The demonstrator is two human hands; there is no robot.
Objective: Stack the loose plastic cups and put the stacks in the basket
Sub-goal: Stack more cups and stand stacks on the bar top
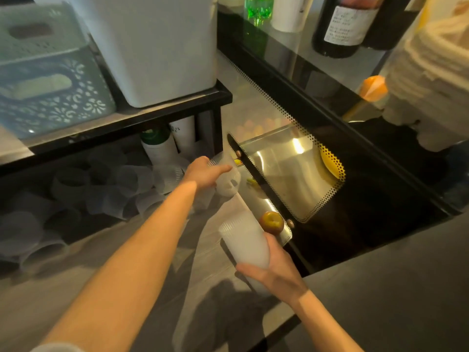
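My right hand [276, 270] grips a stack of frosted ribbed plastic cups [243, 240] from below, its open end tilted up and to the left. My left hand [205, 171] reaches forward and holds a single translucent cup [228, 181] lying on its side. Several loose translucent cups [106, 189] lie tumbled under the black shelf at the left. Two perforated plastic baskets [48, 97], one teal and one pale green, sit stacked on top of that shelf at the upper left.
A white bin [157, 47] stands on the black shelf [152, 118]. Bottles and white cups [167, 146] stand under it. At the right is a glass-topped display case [291, 168] with fruit inside; an apple [271, 222] shows by its edge. Dark bottles [342, 24] stand behind.
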